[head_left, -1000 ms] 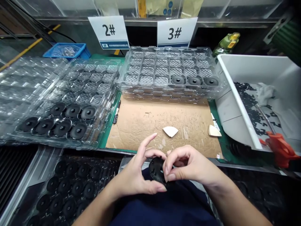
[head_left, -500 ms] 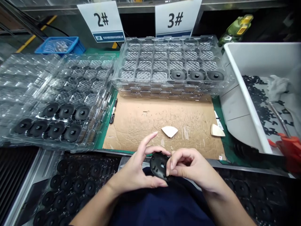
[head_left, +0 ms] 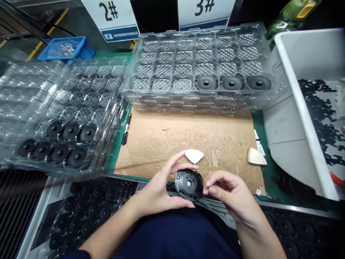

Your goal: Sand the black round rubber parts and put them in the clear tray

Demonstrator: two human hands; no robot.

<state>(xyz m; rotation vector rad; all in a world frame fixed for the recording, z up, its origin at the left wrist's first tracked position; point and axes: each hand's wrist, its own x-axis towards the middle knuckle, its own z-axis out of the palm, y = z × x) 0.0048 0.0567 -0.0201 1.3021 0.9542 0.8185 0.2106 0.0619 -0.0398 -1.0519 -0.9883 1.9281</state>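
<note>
A round black plastic part (head_left: pixel 185 186) is gripped at its rim by my left hand (head_left: pixel 159 192), thumb below and fingers above. Its face is turned up toward me, showing small studs around the rim and a light spot at the centre. At the right edge of the part, my right hand (head_left: pixel 230 192) is closed in a pinch. Whatever its fingertips hold, if anything, is too small to make out. Just beyond my left fingers lies a white wedge-shaped piece (head_left: pixel 194 156) on the cardboard (head_left: pixel 167 140).
Clear plastic trays (head_left: pixel 161 96) are stacked behind the cardboard, with several black round parts (head_left: pixel 206 82) in front cells. More trays (head_left: pixel 91 158) stand left. A white bin (head_left: pixel 288 122) of small black pieces stands right, near a cream wedge (head_left: pixel 256 157). A marker (head_left: pixel 126 129) lies left.
The black part has turned to face me more fully. My right fingers have drawn back from its face to its right edge. The camera view has shifted.
</note>
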